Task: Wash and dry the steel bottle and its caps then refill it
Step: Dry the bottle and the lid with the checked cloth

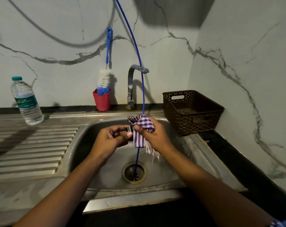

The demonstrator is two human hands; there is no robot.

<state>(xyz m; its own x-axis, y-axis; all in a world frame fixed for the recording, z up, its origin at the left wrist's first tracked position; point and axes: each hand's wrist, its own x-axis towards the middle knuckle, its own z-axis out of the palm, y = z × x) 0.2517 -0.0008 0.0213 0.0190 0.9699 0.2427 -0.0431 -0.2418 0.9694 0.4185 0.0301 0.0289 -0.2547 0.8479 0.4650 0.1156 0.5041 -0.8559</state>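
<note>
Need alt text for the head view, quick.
Over the sink, the left hand holds a small cap while the right hand holds a purple checked cloth against it. A plastic water bottle stands left, a brown basket right.

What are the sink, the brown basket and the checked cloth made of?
The sink looks like brushed steel: grey and dully shiny. The brown basket seems to be plastic, with moulded holes. The cloth is soft woven fabric, probably cotton; its edge is frayed.
</note>
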